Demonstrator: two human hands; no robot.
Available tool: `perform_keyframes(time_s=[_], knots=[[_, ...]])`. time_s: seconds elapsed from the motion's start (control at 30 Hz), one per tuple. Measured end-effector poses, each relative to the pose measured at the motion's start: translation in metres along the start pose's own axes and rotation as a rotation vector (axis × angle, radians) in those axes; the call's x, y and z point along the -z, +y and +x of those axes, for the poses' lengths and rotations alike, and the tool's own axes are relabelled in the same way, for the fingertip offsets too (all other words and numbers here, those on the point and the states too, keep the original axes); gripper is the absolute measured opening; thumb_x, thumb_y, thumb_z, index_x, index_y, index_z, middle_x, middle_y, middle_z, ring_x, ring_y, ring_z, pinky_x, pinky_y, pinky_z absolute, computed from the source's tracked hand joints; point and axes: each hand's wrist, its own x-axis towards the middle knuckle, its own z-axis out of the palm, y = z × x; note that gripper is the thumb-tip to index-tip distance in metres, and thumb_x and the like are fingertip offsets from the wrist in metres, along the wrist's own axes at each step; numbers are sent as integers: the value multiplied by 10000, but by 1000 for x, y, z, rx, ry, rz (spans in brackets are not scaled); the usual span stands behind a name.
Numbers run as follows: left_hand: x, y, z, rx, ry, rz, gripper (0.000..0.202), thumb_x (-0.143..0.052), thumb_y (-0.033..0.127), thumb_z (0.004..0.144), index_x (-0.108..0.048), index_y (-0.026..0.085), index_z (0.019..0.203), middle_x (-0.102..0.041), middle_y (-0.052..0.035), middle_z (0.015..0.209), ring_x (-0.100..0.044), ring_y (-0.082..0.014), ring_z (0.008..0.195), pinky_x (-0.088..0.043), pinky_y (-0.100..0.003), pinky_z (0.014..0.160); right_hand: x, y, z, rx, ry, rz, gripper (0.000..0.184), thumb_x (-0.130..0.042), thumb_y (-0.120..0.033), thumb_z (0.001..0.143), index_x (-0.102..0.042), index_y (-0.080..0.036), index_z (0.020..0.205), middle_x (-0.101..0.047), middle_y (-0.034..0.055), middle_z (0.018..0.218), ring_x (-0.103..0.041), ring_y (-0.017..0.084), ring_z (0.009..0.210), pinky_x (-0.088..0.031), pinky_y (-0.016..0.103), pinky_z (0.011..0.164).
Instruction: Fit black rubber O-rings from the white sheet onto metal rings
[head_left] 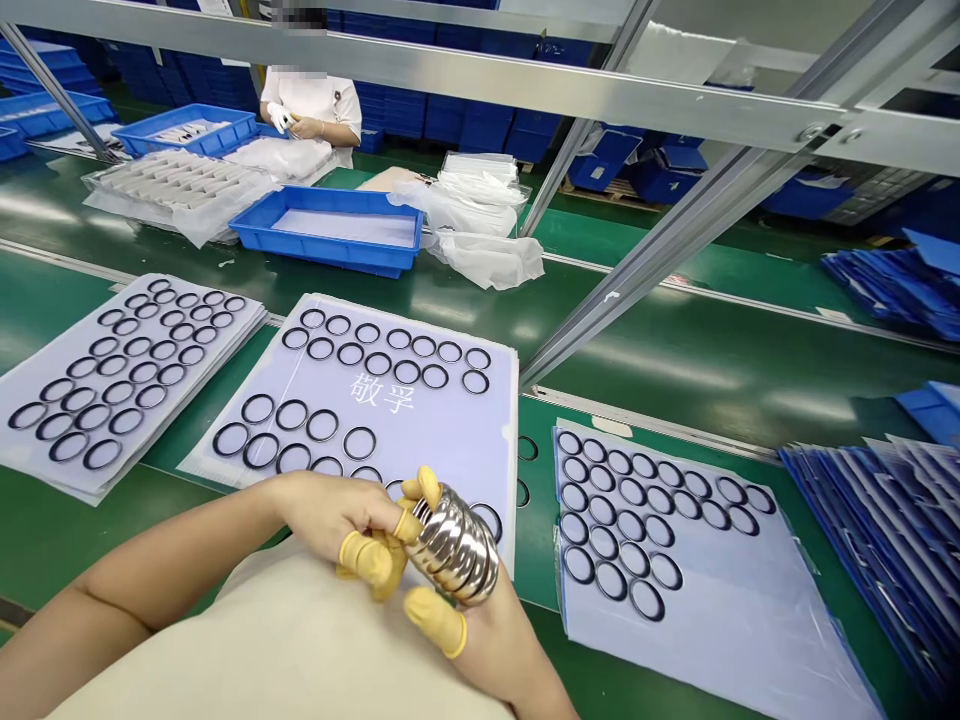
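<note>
A stack of shiny metal rings (456,548) is in front of my body, sleeved over the fingers of my right hand (491,625). Yellow finger cots cover the fingertips, and the right thumb lies along the lower side of the stack. My left hand (337,525), also in yellow cots, has its fingers closed at the stack's left end, against the thin edges of the end rings. Just beyond both hands lies a white sheet (450,440) bearing dark-edged rings (359,443) in rows; the hands partly hide its near rows.
More rings lie on a sheet stack (217,375) at left and a sheet (720,610) at right. Blue folders (862,540) stand far right. A metal post (645,240) rises behind. Across the green table are a blue tray (330,255), plastic bags (480,215) and another person (319,105).
</note>
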Motion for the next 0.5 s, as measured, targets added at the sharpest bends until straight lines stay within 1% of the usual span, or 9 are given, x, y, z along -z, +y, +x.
perform_keyframes(time_s=[0.1, 0.17, 0.2, 0.23, 0.3, 0.37, 0.4, 0.43, 0.5], knots=[[-4, -2, 2, 5, 45, -65, 724, -339, 760, 798, -631, 127, 994, -596, -40, 569, -500, -139, 489, -416, -223, 496, -1, -1, 2, -33, 27, 14, 685, -592, -548, 840, -345, -295, 1426, -462, 118, 1418, -388, 295, 1339, -329, 512, 1091], [-6, -3, 3, 12, 79, -146, 715, -329, 758, 805, -628, 127, 955, -581, -30, 519, -483, -133, 461, -407, -222, 487, -1, -3, 5, -24, 35, 2, 630, -583, -550, 846, -413, -279, 1389, -481, 120, 1405, -402, 297, 1329, -319, 510, 1096], [-8, -3, 3, 16, 100, -181, 704, -332, 758, 806, -630, 129, 912, -578, -29, 504, -479, -130, 452, -410, -224, 490, -2, -5, 6, -16, 38, 5, 615, -581, -548, 848, -430, -273, 1377, -515, 120, 1373, -441, 294, 1299, -329, 506, 1090], [-9, -4, 4, 17, 123, -214, 694, -338, 757, 806, -630, 131, 869, -577, -29, 495, -479, -128, 449, -417, -227, 499, -2, -6, 7, -11, 39, 17, 599, -575, -544, 854, -440, -270, 1368, -565, 117, 1317, -493, 286, 1251, -346, 501, 1079], [-12, -6, 6, 19, 160, -273, 694, -343, 758, 803, -638, 129, 807, -592, -39, 505, -506, -133, 474, -445, -241, 539, -2, -8, 8, -3, 8, 47, 517, -548, -533, 875, -498, -269, 1317, -681, 85, 1105, -612, 259, 1077, -386, 499, 1045], [-16, -9, 10, 20, 201, -338, 691, -380, 752, 795, -658, 120, 777, -642, -67, 594, -562, -147, 556, -480, -263, 618, -3, -8, 8, -5, -19, 55, 399, -516, -535, 891, -621, -266, 1166, -706, 46, 884, -655, 240, 914, -412, 508, 1015], [-18, -10, 12, 30, 233, -389, 670, -422, 738, 790, -672, 115, 781, -668, -80, 663, -590, -156, 614, -491, -275, 666, -3, -8, 8, -10, -14, 46, 371, -514, -540, 888, -666, -265, 1085, -694, 40, 837, -652, 240, 892, -417, 513, 1009], [-21, -11, 15, 50, 276, -457, 630, -479, 710, 787, -684, 114, 790, -686, -88, 731, -610, -163, 670, -496, -287, 713, -3, -7, 7, -17, 5, 35, 365, -521, -546, 880, -686, -264, 1042, -685, 43, 842, -643, 247, 915, -414, 519, 1012], [-26, -12, 20, 115, 380, -620, 488, -618, 603, 769, -702, 122, 782, -696, -73, 794, -626, -165, 728, -493, -299, 766, -3, -5, 6, -28, 50, -3, 388, -538, -557, 864, -684, -268, 1078, -674, 68, 982, -588, 274, 1071, -385, 526, 1043]])
